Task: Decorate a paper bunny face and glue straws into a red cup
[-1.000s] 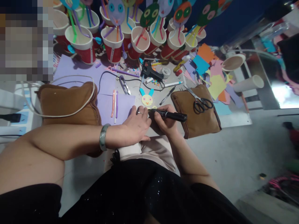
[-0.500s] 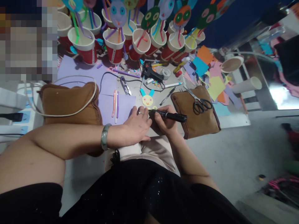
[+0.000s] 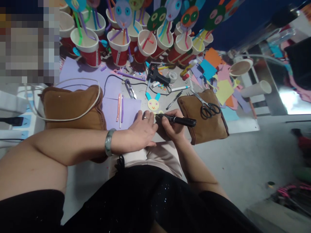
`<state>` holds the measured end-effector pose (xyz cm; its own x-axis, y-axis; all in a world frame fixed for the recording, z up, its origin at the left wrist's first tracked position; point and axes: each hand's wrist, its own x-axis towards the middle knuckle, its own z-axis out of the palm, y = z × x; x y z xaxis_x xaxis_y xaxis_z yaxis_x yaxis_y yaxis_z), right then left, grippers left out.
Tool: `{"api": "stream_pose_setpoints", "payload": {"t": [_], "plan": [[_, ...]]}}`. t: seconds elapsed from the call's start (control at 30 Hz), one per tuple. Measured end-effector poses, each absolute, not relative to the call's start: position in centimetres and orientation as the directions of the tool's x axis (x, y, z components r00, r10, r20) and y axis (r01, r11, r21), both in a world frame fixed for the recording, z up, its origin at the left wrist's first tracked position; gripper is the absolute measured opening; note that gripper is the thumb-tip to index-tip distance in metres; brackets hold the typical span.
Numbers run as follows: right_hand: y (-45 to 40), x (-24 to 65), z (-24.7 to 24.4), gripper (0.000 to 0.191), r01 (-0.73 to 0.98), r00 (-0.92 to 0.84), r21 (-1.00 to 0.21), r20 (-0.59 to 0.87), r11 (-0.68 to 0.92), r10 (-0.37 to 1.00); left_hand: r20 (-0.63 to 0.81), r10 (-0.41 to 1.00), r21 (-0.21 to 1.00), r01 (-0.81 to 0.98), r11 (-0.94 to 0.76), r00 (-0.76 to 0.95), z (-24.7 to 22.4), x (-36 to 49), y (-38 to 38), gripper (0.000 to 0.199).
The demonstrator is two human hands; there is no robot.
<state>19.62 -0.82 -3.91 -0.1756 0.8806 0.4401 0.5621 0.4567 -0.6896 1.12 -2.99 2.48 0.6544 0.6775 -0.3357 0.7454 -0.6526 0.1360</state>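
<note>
A black marker [image 3: 183, 121] is gripped in my right hand [image 3: 175, 129], its tip pointing left at small yellow paper pieces [image 3: 160, 112] with dark marks. My left hand [image 3: 143, 132] lies flat on the table, fingers stretched forward, its fingertips beside those pieces; part of what is under them is hidden. Just beyond lies a yellow paper bunny face [image 3: 153, 104] with blue ears, pink eyes and an orange mouth. Left of my left hand, several straws [image 3: 120, 110] rest on purple paper [image 3: 109, 113].
Red and white paper cups [image 3: 119, 48] with straw-mounted paper faces line the back. A glue gun [image 3: 155, 74], a utility knife [image 3: 130, 89] and paper scraps [image 3: 224, 89] lie ahead. Scissors [image 3: 209, 108] rest on a brown pouch [image 3: 206, 129]; another brown pouch [image 3: 73, 105] is at left.
My right hand and the marker have shifted very slightly to the right. My left hand keeps its place.
</note>
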Motion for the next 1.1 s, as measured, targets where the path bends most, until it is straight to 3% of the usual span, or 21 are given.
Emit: {"api": "stream_pose_setpoints", "payload": {"t": [1.1], "plan": [[-0.76, 19.71, -4.0, 0.014, 0.609, -0.175, -0.674, 0.402, 0.419, 0.899, -0.359, 0.663, 0.15, 0.742, -0.653, 0.656, 2.67, 1.12, -2.93, 0.078]]}}
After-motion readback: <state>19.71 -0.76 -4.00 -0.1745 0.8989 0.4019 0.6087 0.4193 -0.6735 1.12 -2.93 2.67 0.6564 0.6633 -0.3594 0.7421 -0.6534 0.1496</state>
